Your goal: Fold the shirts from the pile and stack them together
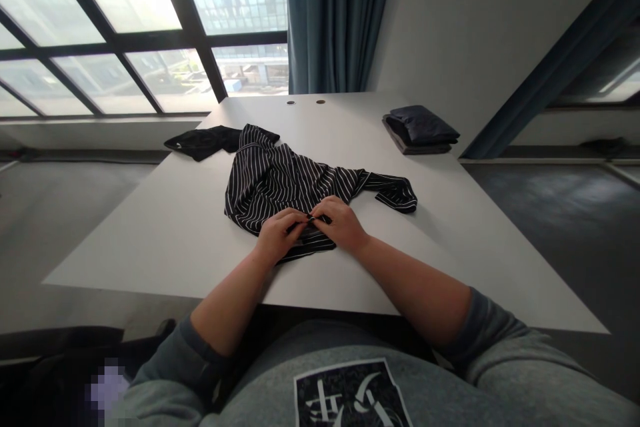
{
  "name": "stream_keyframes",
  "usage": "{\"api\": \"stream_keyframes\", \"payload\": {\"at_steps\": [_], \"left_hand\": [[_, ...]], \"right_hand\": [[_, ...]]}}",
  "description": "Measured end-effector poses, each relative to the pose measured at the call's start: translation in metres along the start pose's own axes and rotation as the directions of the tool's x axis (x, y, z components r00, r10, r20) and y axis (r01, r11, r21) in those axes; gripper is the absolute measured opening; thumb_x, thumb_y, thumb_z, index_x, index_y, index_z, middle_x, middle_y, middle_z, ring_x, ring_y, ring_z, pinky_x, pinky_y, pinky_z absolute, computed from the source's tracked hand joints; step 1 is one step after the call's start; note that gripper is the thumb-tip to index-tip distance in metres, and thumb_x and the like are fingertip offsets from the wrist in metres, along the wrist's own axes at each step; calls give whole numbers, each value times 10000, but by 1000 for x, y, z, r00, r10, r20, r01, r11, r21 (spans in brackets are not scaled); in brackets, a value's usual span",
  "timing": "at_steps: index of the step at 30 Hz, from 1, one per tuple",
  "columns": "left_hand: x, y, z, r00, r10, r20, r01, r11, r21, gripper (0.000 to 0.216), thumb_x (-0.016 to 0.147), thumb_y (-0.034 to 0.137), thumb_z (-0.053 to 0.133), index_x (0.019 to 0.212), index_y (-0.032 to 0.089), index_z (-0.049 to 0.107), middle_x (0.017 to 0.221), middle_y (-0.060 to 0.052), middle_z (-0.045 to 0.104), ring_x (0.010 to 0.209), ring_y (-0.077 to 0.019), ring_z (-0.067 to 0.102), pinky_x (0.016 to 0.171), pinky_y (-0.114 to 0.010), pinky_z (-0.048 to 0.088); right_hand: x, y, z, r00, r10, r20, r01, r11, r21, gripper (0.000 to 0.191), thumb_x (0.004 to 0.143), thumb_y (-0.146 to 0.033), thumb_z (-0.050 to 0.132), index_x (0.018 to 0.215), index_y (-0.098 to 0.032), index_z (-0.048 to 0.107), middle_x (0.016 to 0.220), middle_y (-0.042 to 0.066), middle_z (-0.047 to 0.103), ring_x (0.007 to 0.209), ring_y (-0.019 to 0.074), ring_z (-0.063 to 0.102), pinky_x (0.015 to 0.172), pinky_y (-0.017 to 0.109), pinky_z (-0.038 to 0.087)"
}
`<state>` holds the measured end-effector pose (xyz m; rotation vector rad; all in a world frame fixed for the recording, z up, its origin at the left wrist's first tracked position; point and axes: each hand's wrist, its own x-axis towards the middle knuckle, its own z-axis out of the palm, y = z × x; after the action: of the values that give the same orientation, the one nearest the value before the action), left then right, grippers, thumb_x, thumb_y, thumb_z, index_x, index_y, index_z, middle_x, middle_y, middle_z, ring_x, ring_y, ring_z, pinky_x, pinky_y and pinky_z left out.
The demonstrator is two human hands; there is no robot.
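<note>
A black shirt with white stripes (280, 180) lies rumpled across the middle of the white table, one sleeve stretched out to the right. My left hand (280, 230) pinches its cloth near the edge closest to me. Right beside it, my right hand (340, 221) pinches the same spot from the other side, so the fingertips of both hands nearly meet. Something small and light shows between the fingertips, too small to make out. Part of the near cloth is hidden under my hands.
A dark garment (205, 141) lies at the table's far left, touching the striped shirt. Folded dark clothes (420, 128) are stacked at the back right. Two round inserts sit near the far edge of the white table (150, 233). A window and a blue curtain (335, 20) stand behind.
</note>
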<state>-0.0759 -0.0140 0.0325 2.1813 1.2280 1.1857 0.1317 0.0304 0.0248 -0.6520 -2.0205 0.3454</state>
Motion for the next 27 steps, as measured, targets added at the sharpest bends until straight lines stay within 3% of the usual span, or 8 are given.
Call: {"api": "stream_keyframes", "payload": {"at_steps": [5,12,16,20,27], "left_hand": [[3,4,-1,1000,-10,-4,10,998,-66,150,983,274,608,989,234,753,1082,-69,764,1028,-209,716,964,-359,558],[3,3,1,989,-128,-67,127,992,-18,149,962,271,631,1008,247,771,975,-24,784,887,-188,717,889,-334,564],[4,3,1,994,-108,-31,107,993,-43,157,950,261,646,1015,258,789,986,-27,785,930,-197,719,909,-343,564],[5,0,-1,983,-181,31,183,981,-66,138,923,289,676,984,255,795,986,-25,797,932,-210,730,916,-354,569],[6,-7,-5,966,-208,152,233,958,-165,178,933,375,664,963,227,759,922,-20,772,858,-193,706,812,-311,548]], "right_hand": [[1,-4,-2,999,-24,-34,23,999,-25,154,910,-102,664,848,-243,674,915,42,751,944,224,670,883,411,566],[2,-3,-3,993,-101,62,104,994,-46,138,992,-186,605,953,-250,721,953,50,754,948,227,660,906,420,560],[1,-3,-5,985,-141,99,148,986,-73,181,1028,-229,564,969,-249,734,955,67,736,943,228,644,895,414,546],[-1,-4,-7,980,-138,144,160,976,-150,203,1034,-281,578,918,-263,744,873,57,687,892,223,608,895,421,504],[1,-8,-10,958,-196,208,231,960,-160,227,1047,-284,564,904,-276,741,889,50,692,919,215,604,894,405,496]]}}
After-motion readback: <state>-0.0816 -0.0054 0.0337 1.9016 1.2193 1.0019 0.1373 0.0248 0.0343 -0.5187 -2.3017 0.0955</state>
